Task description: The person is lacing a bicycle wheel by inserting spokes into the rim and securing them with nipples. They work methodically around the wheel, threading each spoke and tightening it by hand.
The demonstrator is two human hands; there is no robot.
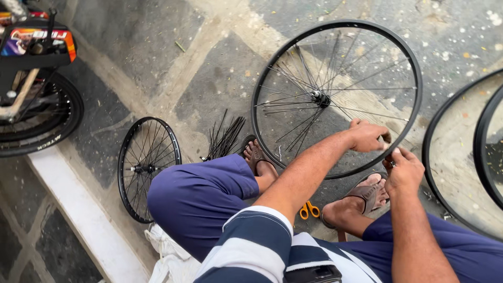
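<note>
A seated person in blue trousers and a striped shirt works over a stone floor (pixel 209 78). The large black spoked wheel (pixel 414 78) stands nearly upright on the floor between the sandalled feet, its lower rim at the person's hands. Two bare black rims (pixel 435 173) lie at the right edge; a bicycle's rear tyre (pixel 68 123) shows at upper left. A smaller spoked wheel (pixel 146 167) leans beside the left knee, against a pale kerb (pixel 78 209). The left hand (pixel 368 135) has its fingers curled closed at the wheel's rim, apparently pinching a spoke. The right hand (pixel 403 170) touches the rim just below, fingers closed on a small item too small to identify. A bundle of loose spokes (pixel 225 139) and orange-handled scissors (pixel 309 210) lie on the floor.
</note>
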